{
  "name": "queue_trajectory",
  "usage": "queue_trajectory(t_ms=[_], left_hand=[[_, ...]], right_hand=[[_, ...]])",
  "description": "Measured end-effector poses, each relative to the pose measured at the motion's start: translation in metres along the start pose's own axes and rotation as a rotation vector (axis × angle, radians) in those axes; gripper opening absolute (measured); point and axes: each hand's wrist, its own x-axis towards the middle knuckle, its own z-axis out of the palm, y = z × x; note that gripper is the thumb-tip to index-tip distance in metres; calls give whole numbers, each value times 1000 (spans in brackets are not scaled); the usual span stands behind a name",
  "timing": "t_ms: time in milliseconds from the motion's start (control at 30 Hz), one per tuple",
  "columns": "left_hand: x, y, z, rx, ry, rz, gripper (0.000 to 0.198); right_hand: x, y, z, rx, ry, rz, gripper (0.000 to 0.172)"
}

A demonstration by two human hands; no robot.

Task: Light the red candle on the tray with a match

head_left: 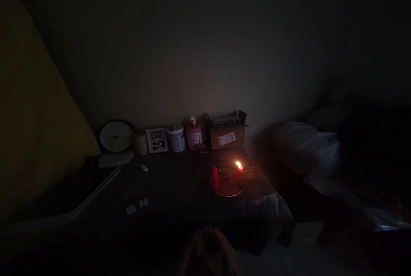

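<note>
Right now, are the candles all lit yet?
Partly. One red candle burns beside the round dish on the dark table. The other red candle shows no flame. A dim shape at the bottom edge may be a hand; it is too dark to tell.

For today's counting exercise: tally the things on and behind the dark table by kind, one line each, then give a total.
Candles: 2, one lit, one unlit
Round plates: 2
Tubs: 2, white and pink
Cardboard box: 1
Framed picture: 1
Round clock: 1
Total: 9
</note>
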Motion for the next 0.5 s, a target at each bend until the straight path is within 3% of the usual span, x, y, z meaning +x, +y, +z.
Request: queue_trajectory(t_ms=[267,500], left_hand=[[2,-3,5,-86,36,15,28],[-10,-4,9,-165,59,40,28]], right_hand=[[-2,1,5,84,14,20,46],[4,-13,6,138,32,38,50]])
